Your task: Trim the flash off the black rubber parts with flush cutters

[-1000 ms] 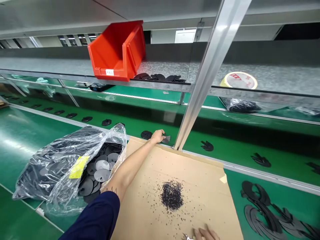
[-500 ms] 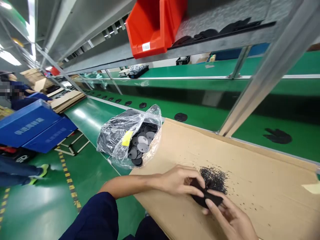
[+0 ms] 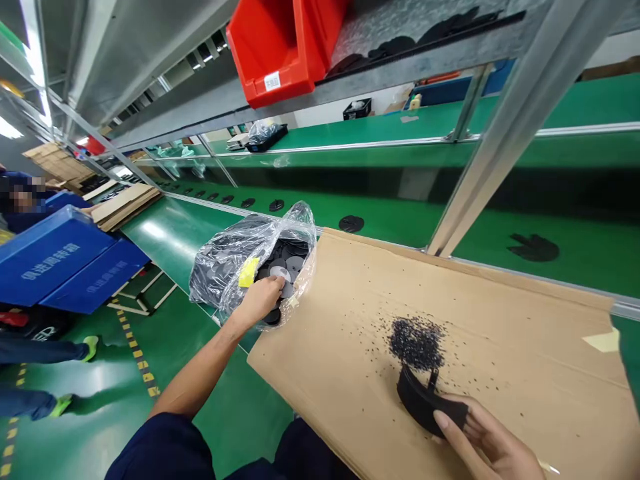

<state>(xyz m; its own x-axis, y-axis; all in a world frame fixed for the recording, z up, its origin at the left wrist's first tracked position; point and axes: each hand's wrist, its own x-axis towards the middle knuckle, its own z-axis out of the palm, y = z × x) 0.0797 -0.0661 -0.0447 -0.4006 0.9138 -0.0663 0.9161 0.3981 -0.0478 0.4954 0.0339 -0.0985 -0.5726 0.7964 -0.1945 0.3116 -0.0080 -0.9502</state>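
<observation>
My left hand (image 3: 261, 298) is at the mouth of a clear plastic bag (image 3: 225, 257) of round black discs. Its fingers pinch a grey-black disc (image 3: 280, 272) at the top of the pile. Over the cardboard, my right hand (image 3: 483, 433) grips a curved black piece (image 3: 423, 403) between thumb and fingers, bent into an arc with a small tab sticking up. Just beyond that piece lies a heap of tiny black bits (image 3: 416, 341). A yellow label (image 3: 249, 272) is on the bag.
Brown cardboard (image 3: 345, 320) covers the bench, its far edge along a metal rail. A slanted metal post (image 3: 490, 160) rises beyond it. Flat black pieces (image 3: 534, 247) lie in a row on the green belt. A red bin (image 3: 285, 53) hangs overhead. A person stands by blue boxes (image 3: 55, 257).
My left hand has left the black piece and reached left into the bag, onto a disc. The right hand keeps the piece, now curved open. The view has shifted slightly.
</observation>
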